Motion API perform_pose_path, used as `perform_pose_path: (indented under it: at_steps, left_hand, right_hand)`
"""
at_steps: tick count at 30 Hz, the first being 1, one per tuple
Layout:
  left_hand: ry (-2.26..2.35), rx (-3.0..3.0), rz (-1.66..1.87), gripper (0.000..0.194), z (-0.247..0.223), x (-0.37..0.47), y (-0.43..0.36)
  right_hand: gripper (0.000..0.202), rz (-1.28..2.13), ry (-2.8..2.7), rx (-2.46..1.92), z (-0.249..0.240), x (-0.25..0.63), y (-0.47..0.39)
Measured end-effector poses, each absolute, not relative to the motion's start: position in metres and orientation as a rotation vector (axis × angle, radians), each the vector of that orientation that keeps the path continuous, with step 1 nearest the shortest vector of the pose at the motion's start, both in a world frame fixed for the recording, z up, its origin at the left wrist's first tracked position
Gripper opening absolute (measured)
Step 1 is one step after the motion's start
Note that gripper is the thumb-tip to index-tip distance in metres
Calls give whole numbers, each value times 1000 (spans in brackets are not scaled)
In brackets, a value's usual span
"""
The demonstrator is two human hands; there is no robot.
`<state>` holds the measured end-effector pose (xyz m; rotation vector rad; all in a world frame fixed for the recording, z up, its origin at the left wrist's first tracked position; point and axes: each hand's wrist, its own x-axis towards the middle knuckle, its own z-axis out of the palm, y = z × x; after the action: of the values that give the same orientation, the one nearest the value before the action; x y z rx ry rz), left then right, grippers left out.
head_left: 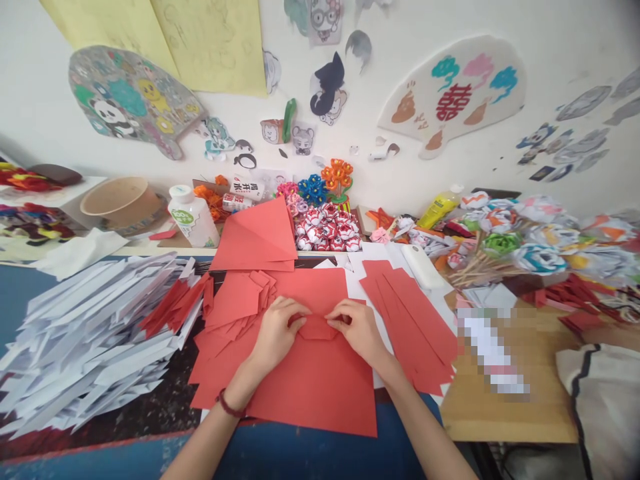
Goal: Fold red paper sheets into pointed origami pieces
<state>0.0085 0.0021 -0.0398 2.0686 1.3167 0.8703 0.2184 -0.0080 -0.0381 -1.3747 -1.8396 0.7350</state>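
A small folded piece of red paper [318,328] is held between my two hands, with a crease running across it. My left hand [281,327] pinches its left end between thumb and fingers. At the right end, my right hand [357,327] grips it in the same way. Beneath both hands lie large red sheets [320,393], stacked unevenly. Smaller cut red pieces [235,300] lie just left of my left hand. To the right of my right hand, long red strips [410,320] rest on white paper.
A large heap of folded white paper strips [100,340] covers the left side, with red folded strips [173,307] on it. Behind stand a white bottle [193,217], red-and-white paper flowers [329,230] and a yellow bottle [440,208]. A wooden board [540,407] is at right.
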Motion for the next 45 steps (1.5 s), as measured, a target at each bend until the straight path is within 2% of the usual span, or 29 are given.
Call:
perform_pose_path:
  at_steps: [5,14,22,28,39,45]
  left_hand:
    - [1297,2125,882,23,-40,9,-2]
    - [1185,2605,672,29,-39,2,-5]
    - [1047,3039,470,27,-36,2,-11]
    - [1000,3146,399,23,-38,1,-10]
    - [1056,3165,221,23,-30,7,-16]
    - [1117,3079,151,33,-22,-1,-23]
  right_hand:
    - [14,620,-1939,-1406,-39,218,-14]
    - [32,77,-2412,-1326,-36,223,-23]
    - [33,-355,-2601,-1109,-38,225,-28]
    - [23,-577,-2603,-962,-39,220,-28]
    - [27,-483,-2726,-1141,-35,212,-35]
    - [47,-323,-2671,-1342,-37,214,-49]
